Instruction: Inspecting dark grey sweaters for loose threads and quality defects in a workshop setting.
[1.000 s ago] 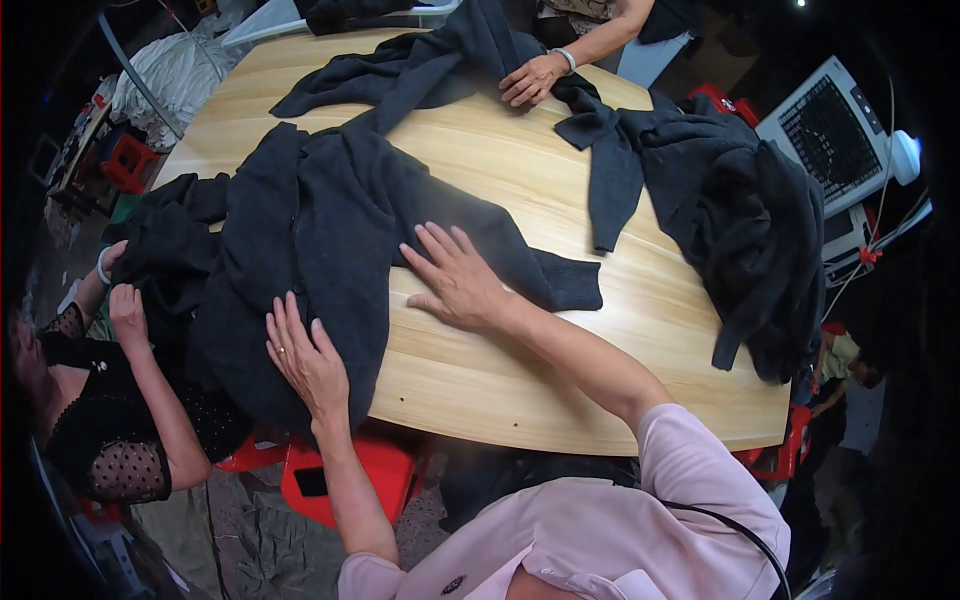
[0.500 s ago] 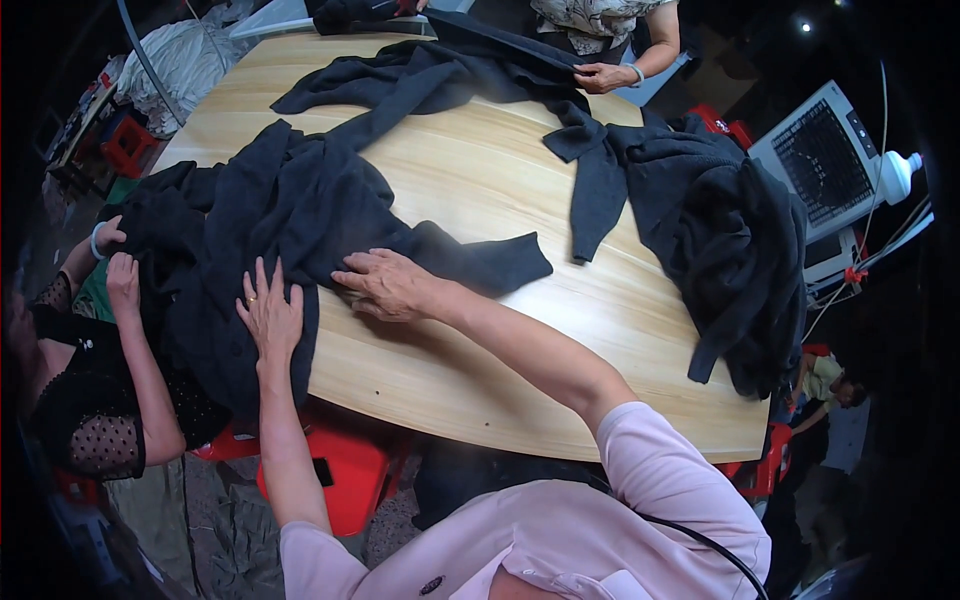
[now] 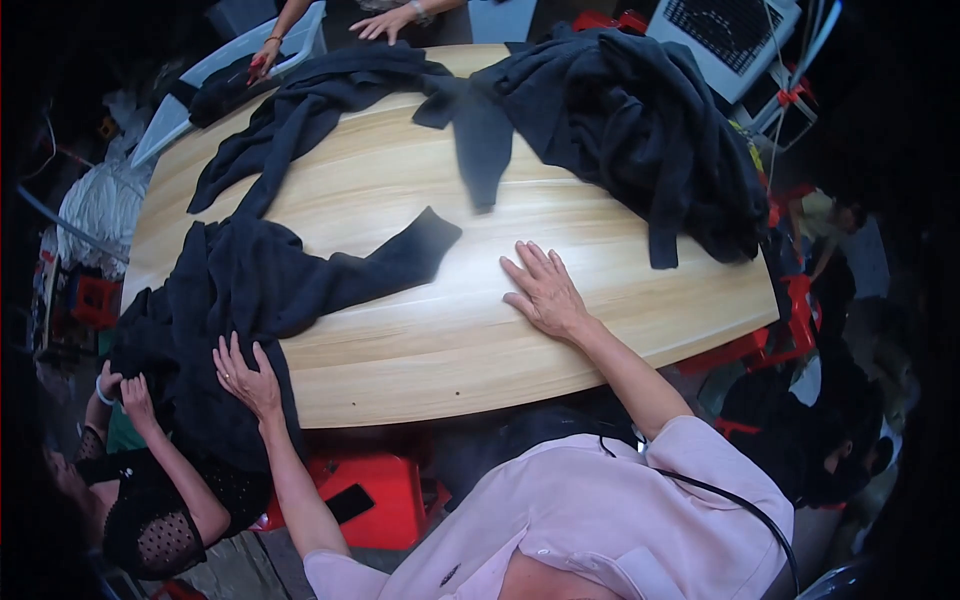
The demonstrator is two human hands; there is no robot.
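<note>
My left hand (image 3: 247,378) lies flat with its fingers apart on a dark knitted sweater (image 3: 250,280) bunched at the table's left side. One sleeve of that sweater stretches right across the wood. My right hand (image 3: 547,290) is over the bare wooden tabletop (image 3: 400,340), fingers spread and nothing in it; whether the palm presses the wood I cannot tell. Beyond it, at the far right, is a heap of dark sweaters (image 3: 620,140) with a sleeve hanging onto the table. Another dark garment (image 3: 310,100) lies along the far left edge.
At the left, a co-worker's hands (image 3: 125,390) are at the sweater's edge. Another person's hands (image 3: 390,22) are at the far edge, near a pale bin (image 3: 305,38). A red stool (image 3: 385,495) with a phone (image 3: 350,503) stands below the table. A grey machine panel (image 3: 725,40) is far right.
My right hand has left the sweater and moved right over the wood. My left hand remains on the sweater. The far person's hand has let go of the dark garment. The view has shifted.
</note>
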